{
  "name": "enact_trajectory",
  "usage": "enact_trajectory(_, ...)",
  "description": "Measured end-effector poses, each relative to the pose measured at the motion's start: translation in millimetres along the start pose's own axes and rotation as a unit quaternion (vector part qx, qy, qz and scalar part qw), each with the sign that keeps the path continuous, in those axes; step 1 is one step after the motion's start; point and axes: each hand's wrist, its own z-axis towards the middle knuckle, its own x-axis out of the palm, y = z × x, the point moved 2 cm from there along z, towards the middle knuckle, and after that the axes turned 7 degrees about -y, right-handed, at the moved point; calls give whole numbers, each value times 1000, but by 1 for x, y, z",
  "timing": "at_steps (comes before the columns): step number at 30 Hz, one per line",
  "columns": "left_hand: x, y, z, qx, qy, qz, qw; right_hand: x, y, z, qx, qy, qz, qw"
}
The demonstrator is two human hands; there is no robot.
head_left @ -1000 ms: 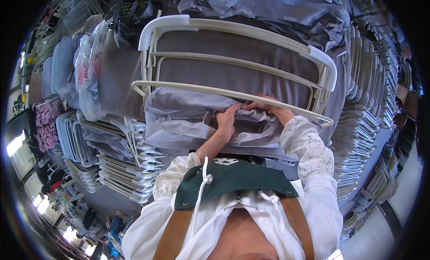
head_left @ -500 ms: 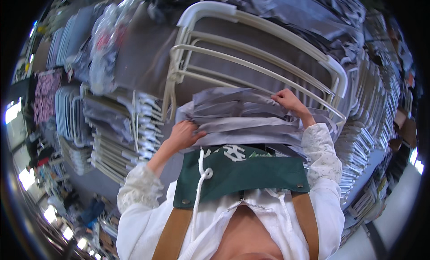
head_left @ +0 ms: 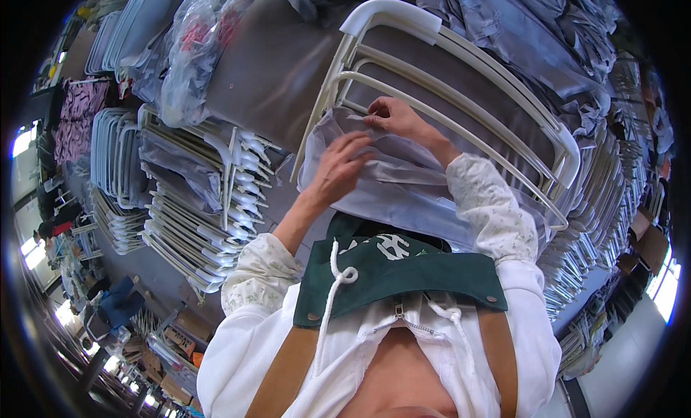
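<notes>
Head view shows the grey cloth near the centre, loosely spread between the person's body and the pale metal frame, which runs from 12 to about 3 o'clock of it. Judging by how things lie, the handling looks partway: the cloth's far edge is gathered close to the near bars, while its folds are not yet smoothed and the frame's outer bars show bare. Whether the cloth is fastened to any bar cannot be told.

The right hand reaches in from 5 o'clock, its forearm slanting toward 11. Its fingers are curled and pressed together, seemingly pinching the cloth's edge near its 11 o'clock corner. The left hand comes from 7 o'clock and sits over the cloth's 9 o'clock side, back upward, fingers extended and slightly spread, pointing toward 1; they are blurred, so contact is unclear. More frames are stacked toward 8 o'clock.
</notes>
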Motion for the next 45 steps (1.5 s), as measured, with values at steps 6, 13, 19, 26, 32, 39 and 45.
enact_trajectory(6,47,4,-28,-555,4,-497,667,-5,-8,23,74,16,-135,988)
enact_trajectory(13,103,2,-5,-481,-217,-785,324,23,59,-80,-276,-191,-263,905)
enact_trajectory(19,115,9,-18,-436,-292,-735,429,13,51,-71,-156,-174,-208,950)
enact_trajectory(26,101,24,14,-624,-294,-488,535,-8,24,-10,-3,-125,-46,991)
enact_trajectory(32,118,54,8,-655,-294,-500,485,-21,17,-60,-137,-195,-230,944)
enact_trajectory(39,109,64,16,-610,-295,-387,625,-168,-16,-292,140,-365,-571,722)
enact_trajectory(45,104,98,0,-611,-240,-403,638,-198,-70,-411,161,-403,-443,784)
